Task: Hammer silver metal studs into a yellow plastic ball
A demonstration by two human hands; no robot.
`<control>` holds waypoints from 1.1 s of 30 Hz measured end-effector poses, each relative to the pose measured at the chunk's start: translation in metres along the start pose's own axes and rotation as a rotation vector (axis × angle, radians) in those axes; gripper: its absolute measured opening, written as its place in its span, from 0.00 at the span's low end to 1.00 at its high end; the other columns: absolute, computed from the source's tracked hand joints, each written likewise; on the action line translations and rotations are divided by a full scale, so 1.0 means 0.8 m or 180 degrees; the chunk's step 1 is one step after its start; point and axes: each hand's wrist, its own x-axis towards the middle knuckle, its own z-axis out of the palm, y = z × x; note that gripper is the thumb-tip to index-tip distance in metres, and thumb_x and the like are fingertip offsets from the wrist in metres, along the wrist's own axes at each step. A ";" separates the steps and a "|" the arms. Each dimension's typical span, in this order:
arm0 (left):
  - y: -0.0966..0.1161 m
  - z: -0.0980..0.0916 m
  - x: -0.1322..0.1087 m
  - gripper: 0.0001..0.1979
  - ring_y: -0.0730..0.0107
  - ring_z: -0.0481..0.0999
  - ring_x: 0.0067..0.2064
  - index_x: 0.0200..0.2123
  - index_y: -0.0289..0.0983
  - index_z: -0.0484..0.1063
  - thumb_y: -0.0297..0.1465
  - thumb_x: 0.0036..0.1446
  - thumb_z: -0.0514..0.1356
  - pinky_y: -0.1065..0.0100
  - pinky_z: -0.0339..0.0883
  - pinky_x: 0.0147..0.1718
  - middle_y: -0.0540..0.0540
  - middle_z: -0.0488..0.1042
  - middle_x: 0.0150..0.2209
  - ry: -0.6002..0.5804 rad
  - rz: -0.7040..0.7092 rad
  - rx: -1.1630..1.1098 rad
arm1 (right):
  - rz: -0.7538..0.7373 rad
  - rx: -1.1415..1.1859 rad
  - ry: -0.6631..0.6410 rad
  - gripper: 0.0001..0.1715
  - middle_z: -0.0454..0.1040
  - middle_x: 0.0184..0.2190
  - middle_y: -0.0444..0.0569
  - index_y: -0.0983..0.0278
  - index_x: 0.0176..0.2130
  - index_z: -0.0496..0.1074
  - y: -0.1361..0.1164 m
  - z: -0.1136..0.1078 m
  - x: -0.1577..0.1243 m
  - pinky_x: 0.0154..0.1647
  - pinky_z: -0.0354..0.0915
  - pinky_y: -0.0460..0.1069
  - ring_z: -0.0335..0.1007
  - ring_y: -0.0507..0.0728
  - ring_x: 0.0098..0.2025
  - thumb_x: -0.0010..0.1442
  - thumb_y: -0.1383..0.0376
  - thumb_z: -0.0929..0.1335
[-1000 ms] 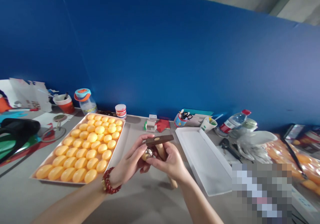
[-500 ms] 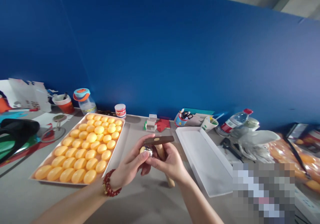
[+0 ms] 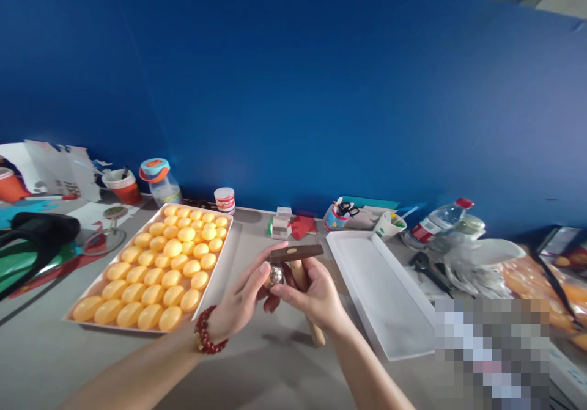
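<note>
"Looking down from the head view, what's the left hand (image 3: 245,294) got?"

"A shiny ball (image 3: 276,274). Its fingers are curled in, thumb pressed to the ball's side; some fingers are hidden, so I can't tell how they all sit. There's a red bracelet (image 3: 211,330) at that wrist."

"And the right hand (image 3: 318,294)?"

"Fingers closed round the handle of a hammer (image 3: 298,252), with the thumb reaching across to the ball. The handle slants down towards us, over the table (image 3: 257,367)."

"Where's the hammer's head?"

"Lying crosswise just above the ball. Whether they touch, I can't tell."

"What's round about?"

"Left of the hands, a pale tray (image 3: 203,294) with rows of yellow balls (image 3: 172,248) in it. Near the right hand, a long white tray (image 3: 383,294). Beyond the hammer, a small box (image 3: 280,226) just beside some red paper (image 3: 302,226)."
</note>
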 end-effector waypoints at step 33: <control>-0.004 -0.013 0.026 0.19 0.80 0.57 0.18 0.23 0.34 0.63 0.39 0.63 0.54 0.76 0.48 0.18 0.51 0.64 0.19 0.0460 -0.0260 -0.0950 | -0.0019 -0.0691 0.0692 0.20 0.72 0.28 0.45 0.65 0.43 0.71 -0.002 -0.039 0.010 0.15 0.54 0.43 0.52 0.46 0.17 0.59 0.53 0.68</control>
